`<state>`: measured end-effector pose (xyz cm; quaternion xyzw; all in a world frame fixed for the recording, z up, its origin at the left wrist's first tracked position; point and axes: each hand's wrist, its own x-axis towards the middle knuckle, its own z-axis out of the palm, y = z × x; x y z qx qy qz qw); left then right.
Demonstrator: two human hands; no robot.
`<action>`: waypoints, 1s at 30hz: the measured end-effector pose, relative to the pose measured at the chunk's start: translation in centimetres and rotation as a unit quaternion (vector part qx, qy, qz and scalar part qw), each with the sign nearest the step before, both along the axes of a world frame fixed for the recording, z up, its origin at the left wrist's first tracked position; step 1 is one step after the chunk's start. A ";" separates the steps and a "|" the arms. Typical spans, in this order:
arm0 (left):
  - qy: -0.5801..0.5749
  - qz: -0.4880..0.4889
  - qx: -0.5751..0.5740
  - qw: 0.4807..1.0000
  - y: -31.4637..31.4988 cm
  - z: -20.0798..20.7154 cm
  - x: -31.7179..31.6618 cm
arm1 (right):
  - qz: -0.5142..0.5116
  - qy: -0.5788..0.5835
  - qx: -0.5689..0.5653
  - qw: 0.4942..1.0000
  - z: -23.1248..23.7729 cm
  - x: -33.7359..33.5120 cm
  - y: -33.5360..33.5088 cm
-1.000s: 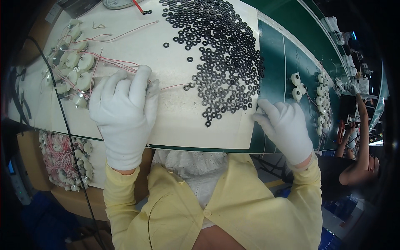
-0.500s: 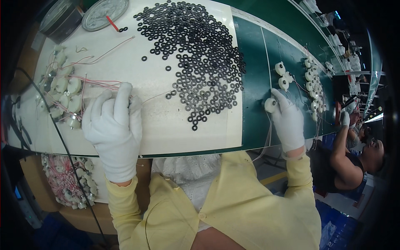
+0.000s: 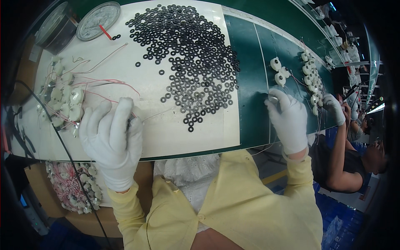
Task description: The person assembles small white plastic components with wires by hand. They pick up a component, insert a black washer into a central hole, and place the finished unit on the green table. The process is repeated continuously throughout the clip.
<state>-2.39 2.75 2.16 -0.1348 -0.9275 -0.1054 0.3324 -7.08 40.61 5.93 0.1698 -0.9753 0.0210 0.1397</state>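
My left hand [image 3: 111, 139], in a white glove, is closed with thumb and index finger together over the white mat. A small dark bit shows between them, too hidden to name, and a thin pale wire [image 3: 158, 113] runs out to the right. Beside it lies a cluster of white round motors [image 3: 76, 96] with pink and red wires. Over the green mat my gloved right hand [image 3: 288, 123] pinches a small white round motor [image 3: 273, 99], mostly covered by the fingers. Just beyond lie a few similar wired motors [image 3: 280, 78].
Many black rubber rings [image 3: 189, 50] spread over the white mat [image 3: 196, 141]. A round metal lid [image 3: 98, 21], a red stick [image 3: 105, 32] and a clear tub [image 3: 58, 29] stand far left. A co-worker's gloved hand [image 3: 334, 109] is by a row of motors [image 3: 310, 77]. A box of wired motors [image 3: 75, 187] sits lower left.
The white motor in my right hand, plainly seen before, is now mostly behind the fingers. My left hand has come slightly nearer. A co-worker's gloved hand has moved left toward the motor row.
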 end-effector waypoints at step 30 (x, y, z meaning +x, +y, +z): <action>0.016 -0.033 0.128 0.991 0.0 2.3 4.8 | -0.068 -0.033 -0.202 0.977 2.1 -6.1 5.9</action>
